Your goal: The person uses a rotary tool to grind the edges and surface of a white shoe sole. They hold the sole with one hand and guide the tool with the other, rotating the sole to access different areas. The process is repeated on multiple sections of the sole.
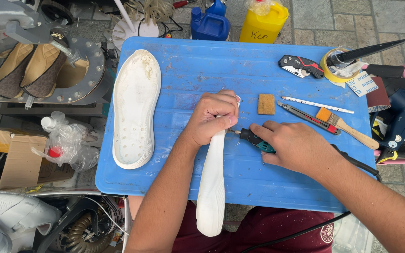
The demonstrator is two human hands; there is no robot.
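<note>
A blue plastic table (198, 65) fills mid-frame. On it lie a white sole (136, 110) at left, a tan sanding block (266, 104), a paintbrush (345, 127) and a folding knife (301, 65) at upper right.

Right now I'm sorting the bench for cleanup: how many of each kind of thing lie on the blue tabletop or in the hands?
White shoe soles: 2, one flat, one on edge in the left hand
Rotary tool: 1, in the right hand
Utility knives: 2
Brush: 1
Tape roll: 1
Brown sanding block: 1
White pencil: 1
Total: 9
</note>
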